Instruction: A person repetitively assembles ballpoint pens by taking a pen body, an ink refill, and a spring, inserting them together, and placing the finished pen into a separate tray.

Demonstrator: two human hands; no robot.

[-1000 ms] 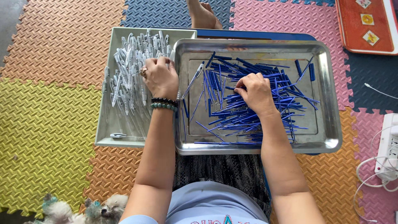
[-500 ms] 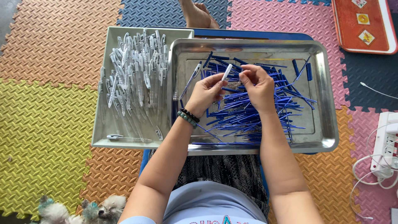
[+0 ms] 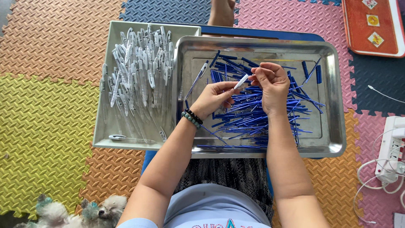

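Both hands are up over the steel tray [image 3: 333,126], meeting above the heap of blue refills [image 3: 253,114]. The left hand [image 3: 213,98] pinches a clear pen barrel [image 3: 241,81] between thumb and fingers, its white end angled up and to the right. The right hand [image 3: 270,82] has its fingers pressed together on something thin right at the barrel's tip; it looks like a refill, though it is too fine to tell for sure. So the barrel sits in the air between the two hands, just above the blue pile, near the middle of the tray.

The barrel should be light and stiff, smooth plastic that could slip, so a hold around its middle seems best. A refill would be thin and a bit bendy, so I'd take it close to its leading end.

To the left, a grey tray [image 3: 105,139] carries a pile of clear pens [image 3: 139,80], touching the steel tray's left edge. Foam floor mats [image 3: 46,126] lie all around.

Against half a second ago: the hands are a little closer together, and the barrel is tilted more toward the right hand. A second ago the left hand lay flat on the clear pens and the right was down in the refills.
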